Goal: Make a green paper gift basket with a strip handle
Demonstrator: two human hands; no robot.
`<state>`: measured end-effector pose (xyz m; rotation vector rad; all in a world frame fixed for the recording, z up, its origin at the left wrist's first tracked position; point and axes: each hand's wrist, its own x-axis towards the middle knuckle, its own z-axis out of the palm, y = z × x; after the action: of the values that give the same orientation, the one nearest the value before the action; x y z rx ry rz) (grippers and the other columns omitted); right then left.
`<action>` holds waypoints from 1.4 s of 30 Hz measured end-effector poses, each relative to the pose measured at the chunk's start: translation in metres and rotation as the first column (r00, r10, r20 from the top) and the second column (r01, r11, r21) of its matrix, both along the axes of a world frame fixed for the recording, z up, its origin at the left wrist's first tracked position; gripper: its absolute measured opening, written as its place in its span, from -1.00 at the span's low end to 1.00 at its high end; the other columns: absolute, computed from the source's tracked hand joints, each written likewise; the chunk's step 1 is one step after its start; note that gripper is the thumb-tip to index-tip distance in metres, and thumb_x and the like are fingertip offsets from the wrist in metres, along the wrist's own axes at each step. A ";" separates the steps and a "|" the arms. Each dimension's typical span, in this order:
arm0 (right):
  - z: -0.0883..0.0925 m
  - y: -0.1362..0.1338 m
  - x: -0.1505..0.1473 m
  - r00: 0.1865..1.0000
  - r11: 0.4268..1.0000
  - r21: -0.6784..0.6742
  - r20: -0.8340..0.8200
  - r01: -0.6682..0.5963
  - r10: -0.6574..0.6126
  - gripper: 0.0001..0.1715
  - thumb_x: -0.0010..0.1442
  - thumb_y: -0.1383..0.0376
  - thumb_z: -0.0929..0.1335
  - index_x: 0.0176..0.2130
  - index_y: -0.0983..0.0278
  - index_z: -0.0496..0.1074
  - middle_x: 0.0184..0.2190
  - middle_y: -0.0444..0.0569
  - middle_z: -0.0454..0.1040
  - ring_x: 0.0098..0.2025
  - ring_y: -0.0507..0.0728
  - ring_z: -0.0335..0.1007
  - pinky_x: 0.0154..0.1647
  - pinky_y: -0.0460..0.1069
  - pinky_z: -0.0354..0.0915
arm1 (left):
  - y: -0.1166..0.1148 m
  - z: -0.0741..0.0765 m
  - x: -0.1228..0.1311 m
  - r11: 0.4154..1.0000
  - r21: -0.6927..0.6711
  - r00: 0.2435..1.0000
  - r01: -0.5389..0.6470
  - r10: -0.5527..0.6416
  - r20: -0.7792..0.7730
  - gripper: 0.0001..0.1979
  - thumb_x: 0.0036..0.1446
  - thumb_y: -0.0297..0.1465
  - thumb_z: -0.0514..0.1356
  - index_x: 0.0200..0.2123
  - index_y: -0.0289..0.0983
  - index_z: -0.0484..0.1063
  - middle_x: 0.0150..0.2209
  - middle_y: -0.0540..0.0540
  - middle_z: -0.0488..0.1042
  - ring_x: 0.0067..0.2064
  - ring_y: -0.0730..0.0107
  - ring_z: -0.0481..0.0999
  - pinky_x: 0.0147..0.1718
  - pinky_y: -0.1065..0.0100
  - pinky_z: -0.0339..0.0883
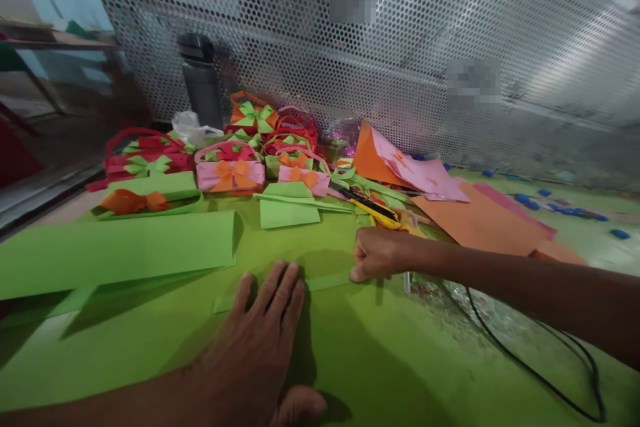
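My left hand (257, 340) lies flat with fingers stretched out, pressing a narrow green paper strip (325, 282) onto the green work surface (380, 360). My right hand (377, 255) is closed in a pinch on the strip's right end, its arm reaching in from the right. The strip runs between the two hands, partly hidden under my left fingers. Just behind my right hand lie a yellow utility knife (373, 208) and scissors.
Folded green sheets (115, 250) lie to the left. Several small paper baskets with bows (230, 170) stand at the back before a perforated metal screen, beside a dark bottle (201, 77). Orange and pink sheets (475, 217) lie to the right. A black cable (530, 367) loops at the right.
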<state>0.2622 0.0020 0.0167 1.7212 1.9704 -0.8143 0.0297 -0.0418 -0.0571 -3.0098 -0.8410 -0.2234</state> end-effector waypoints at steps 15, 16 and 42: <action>0.003 -0.027 -0.011 0.911 0.814 0.437 0.325 -0.383 0.254 -0.80 0.16 0.30 0.26 -0.33 0.36 0.43 -0.37 0.08 0.48 -0.35 0.17 0.39 -0.44 -0.01 0.17 | 0.009 -0.008 0.001 0.999 0.034 1.000 0.010 -0.009 -0.025 -0.06 -0.04 0.19 -0.16 0.18 -0.45 0.09 0.21 -0.41 0.01 0.23 -0.21 -0.03 0.08 -0.12 -0.04; -0.001 -0.031 -0.016 0.899 0.787 0.452 0.322 -0.421 0.296 -0.80 0.16 0.28 0.26 -0.32 0.33 0.42 -0.36 0.06 0.48 -0.36 0.17 0.39 -0.46 -0.01 0.17 | 0.013 -0.004 0.002 0.999 0.007 0.998 0.031 -0.031 -0.048 -0.08 -0.02 0.17 -0.16 0.19 -0.44 0.08 0.21 -0.41 0.02 0.22 -0.19 -0.01 0.07 -0.11 0.01; -0.037 0.066 -0.021 0.899 0.712 0.562 0.359 -0.422 0.250 -0.66 0.21 0.24 0.27 -0.04 0.34 0.30 -0.09 0.04 0.35 -0.15 0.12 0.36 -0.18 0.10 0.33 | 0.061 -0.023 0.000 0.974 0.142 0.980 -0.178 0.162 0.115 -0.32 0.08 0.02 -0.04 0.18 -0.25 0.11 0.19 -0.40 0.10 0.22 -0.19 -0.01 0.00 -0.14 0.13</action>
<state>0.2409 0.0682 -0.0207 1.5718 2.4197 0.2445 0.0300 0.0187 -0.0797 -2.7870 -1.0335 -0.4218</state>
